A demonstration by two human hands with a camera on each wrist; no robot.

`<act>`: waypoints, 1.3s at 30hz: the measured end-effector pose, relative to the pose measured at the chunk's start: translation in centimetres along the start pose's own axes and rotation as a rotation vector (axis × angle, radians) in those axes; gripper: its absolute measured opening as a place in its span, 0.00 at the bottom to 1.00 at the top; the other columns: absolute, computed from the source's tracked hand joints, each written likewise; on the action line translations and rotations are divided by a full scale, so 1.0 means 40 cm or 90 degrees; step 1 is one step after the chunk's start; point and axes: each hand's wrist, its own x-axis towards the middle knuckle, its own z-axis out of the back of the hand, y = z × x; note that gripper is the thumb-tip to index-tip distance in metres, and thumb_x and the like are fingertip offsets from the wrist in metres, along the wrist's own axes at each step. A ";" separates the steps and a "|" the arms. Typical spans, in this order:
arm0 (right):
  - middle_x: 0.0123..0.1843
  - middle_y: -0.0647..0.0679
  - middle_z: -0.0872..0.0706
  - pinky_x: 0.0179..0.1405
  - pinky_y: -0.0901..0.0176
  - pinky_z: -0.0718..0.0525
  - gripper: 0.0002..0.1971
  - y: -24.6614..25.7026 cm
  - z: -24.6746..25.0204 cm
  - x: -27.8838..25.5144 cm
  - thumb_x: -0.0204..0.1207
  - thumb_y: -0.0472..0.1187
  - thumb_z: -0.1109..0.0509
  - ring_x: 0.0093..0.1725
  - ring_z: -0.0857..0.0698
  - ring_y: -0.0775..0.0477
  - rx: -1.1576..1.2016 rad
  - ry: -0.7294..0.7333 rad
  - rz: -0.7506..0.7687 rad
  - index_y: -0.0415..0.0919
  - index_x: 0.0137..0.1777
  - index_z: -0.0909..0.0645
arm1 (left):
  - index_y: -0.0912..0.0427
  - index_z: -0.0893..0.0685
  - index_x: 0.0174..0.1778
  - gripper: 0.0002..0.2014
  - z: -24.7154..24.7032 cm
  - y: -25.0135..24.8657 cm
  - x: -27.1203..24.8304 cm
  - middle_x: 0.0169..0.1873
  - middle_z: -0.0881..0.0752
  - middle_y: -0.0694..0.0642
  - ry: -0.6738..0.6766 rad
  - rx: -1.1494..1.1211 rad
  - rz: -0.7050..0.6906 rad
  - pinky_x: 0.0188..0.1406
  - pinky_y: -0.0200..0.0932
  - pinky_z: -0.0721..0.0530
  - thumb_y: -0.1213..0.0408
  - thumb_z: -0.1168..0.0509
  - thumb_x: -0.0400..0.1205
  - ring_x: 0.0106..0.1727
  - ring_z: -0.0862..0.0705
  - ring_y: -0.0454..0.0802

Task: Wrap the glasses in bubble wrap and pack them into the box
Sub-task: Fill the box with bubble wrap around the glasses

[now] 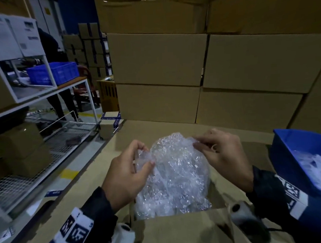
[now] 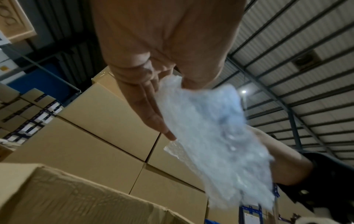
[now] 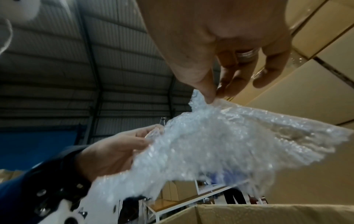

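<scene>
Above the open box (image 1: pixel 182 231), the bubble wrap (image 1: pixel 175 175) hangs with its long axis running from the top edge down toward the box interior. No glass is discernible inside the sheet. The left hand (image 1: pixel 125 173) grasps the upper left edge; the right hand (image 1: pixel 222 155) pinches the upper right corner. Both grips sit level at the top, equally near the sheet.
</scene>
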 end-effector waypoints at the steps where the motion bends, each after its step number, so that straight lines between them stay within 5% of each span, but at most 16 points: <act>1: 0.38 0.58 0.13 0.37 0.59 0.19 0.08 0.002 0.003 0.000 0.75 0.39 0.24 0.37 0.16 0.58 0.027 -0.017 0.000 0.47 0.53 0.09 | 0.44 0.23 0.47 0.13 0.003 -0.001 -0.004 0.37 0.14 0.60 0.008 -0.008 -0.007 0.33 0.56 0.14 0.43 0.31 0.75 0.31 0.17 0.63; 4: 0.42 0.65 0.11 0.47 0.60 0.13 0.08 0.008 0.010 -0.009 0.73 0.37 0.23 0.41 0.13 0.61 0.094 -0.040 -0.004 0.46 0.51 0.09 | 0.51 0.20 0.43 0.29 0.010 -0.014 -0.013 0.38 0.14 0.56 0.067 -0.093 0.020 0.45 0.63 0.14 0.26 0.35 0.69 0.43 0.14 0.57; 6: 0.42 0.63 0.10 0.45 0.67 0.14 0.08 0.017 0.010 -0.019 0.71 0.35 0.21 0.42 0.12 0.64 0.086 -0.044 0.041 0.45 0.49 0.09 | 0.57 0.20 0.47 0.36 0.010 -0.028 -0.001 0.43 0.14 0.66 0.092 -0.109 0.049 0.44 0.65 0.15 0.23 0.43 0.71 0.41 0.15 0.63; 10: 0.40 0.56 0.10 0.40 0.75 0.16 0.04 0.046 0.005 -0.037 0.70 0.33 0.21 0.42 0.12 0.64 0.100 -0.045 0.127 0.38 0.43 0.12 | 0.41 0.25 0.64 0.23 -0.002 -0.070 0.032 0.46 0.11 0.64 0.166 -0.150 0.114 0.44 0.50 0.12 0.45 0.29 0.73 0.43 0.10 0.54; 12: 0.41 0.57 0.10 0.37 0.77 0.17 0.04 0.059 0.006 -0.040 0.73 0.33 0.23 0.43 0.13 0.65 0.138 -0.030 0.115 0.35 0.42 0.16 | 0.44 0.23 0.65 0.20 -0.004 -0.069 0.045 0.45 0.09 0.61 0.213 -0.154 0.116 0.41 0.46 0.12 0.57 0.28 0.78 0.43 0.09 0.51; 15: 0.40 0.60 0.13 0.39 0.74 0.16 0.09 0.068 0.018 -0.045 0.76 0.42 0.28 0.42 0.13 0.64 0.165 -0.008 0.094 0.36 0.42 0.21 | 0.57 0.14 0.49 0.04 -0.008 -0.046 0.054 0.36 0.10 0.53 0.145 -0.116 0.102 0.37 0.46 0.17 0.62 0.30 0.81 0.35 0.13 0.49; 18: 0.35 0.53 0.15 0.37 0.72 0.18 0.09 0.072 0.045 -0.057 0.78 0.45 0.33 0.35 0.15 0.59 0.210 -0.024 0.083 0.39 0.42 0.24 | 0.58 0.16 0.38 0.08 -0.013 -0.015 0.047 0.29 0.13 0.54 0.020 -0.053 0.125 0.33 0.50 0.16 0.62 0.32 0.83 0.30 0.16 0.49; 22: 0.32 0.57 0.19 0.25 0.75 0.26 0.06 0.040 0.097 -0.057 0.82 0.32 0.36 0.27 0.23 0.62 0.341 -0.111 -0.047 0.39 0.45 0.28 | 0.56 0.19 0.47 0.02 0.019 0.016 0.050 0.35 0.11 0.59 -0.092 -0.062 0.190 0.37 0.53 0.12 0.64 0.32 0.83 0.34 0.12 0.55; 24: 0.31 0.59 0.23 0.25 0.74 0.26 0.06 0.003 0.117 -0.056 0.84 0.30 0.40 0.27 0.26 0.63 0.351 -0.138 -0.091 0.42 0.51 0.27 | 0.49 0.23 0.57 0.11 0.039 0.027 0.054 0.37 0.11 0.62 -0.120 -0.085 0.209 0.38 0.54 0.12 0.67 0.33 0.83 0.36 0.11 0.57; 28: 0.36 0.57 0.19 0.29 0.72 0.23 0.10 -0.068 0.153 -0.045 0.85 0.35 0.39 0.33 0.23 0.58 0.340 -0.093 -0.164 0.50 0.52 0.19 | 0.54 0.16 0.49 0.07 0.061 0.025 0.051 0.41 0.11 0.59 -0.086 -0.066 0.208 0.32 0.45 0.15 0.69 0.38 0.85 0.37 0.10 0.54; 31: 0.43 0.52 0.11 0.37 0.70 0.16 0.08 -0.100 0.201 -0.020 0.73 0.51 0.28 0.43 0.15 0.52 0.385 -0.074 -0.203 0.50 0.46 0.12 | 0.56 0.16 0.58 0.14 0.080 0.034 0.051 0.47 0.09 0.53 0.030 -0.086 0.246 0.44 0.44 0.17 0.72 0.45 0.88 0.47 0.09 0.50; 35: 0.41 0.41 0.12 0.36 0.67 0.14 0.38 -0.138 0.248 0.008 0.44 0.66 0.14 0.39 0.15 0.48 0.391 -0.059 -0.223 0.34 0.44 0.15 | 0.52 0.14 0.52 0.07 0.100 0.041 0.057 0.41 0.09 0.49 0.042 0.131 0.133 0.48 0.45 0.12 0.60 0.28 0.80 0.44 0.11 0.42; 37: 0.39 0.46 0.12 0.36 0.66 0.13 0.35 -0.144 0.257 0.017 0.40 0.66 0.14 0.38 0.14 0.52 0.441 -0.064 -0.244 0.40 0.40 0.15 | 0.52 0.12 0.41 0.07 0.096 0.021 0.058 0.34 0.11 0.49 -0.017 0.211 0.076 0.38 0.41 0.14 0.53 0.27 0.78 0.37 0.13 0.44; 39: 0.43 0.47 0.11 0.38 0.62 0.12 0.29 -0.146 0.259 0.020 0.49 0.63 0.16 0.40 0.12 0.53 0.511 -0.059 -0.276 0.43 0.43 0.14 | 0.50 0.13 0.35 0.10 0.090 0.004 0.062 0.36 0.15 0.51 -0.063 0.301 0.048 0.34 0.39 0.23 0.50 0.30 0.79 0.40 0.18 0.50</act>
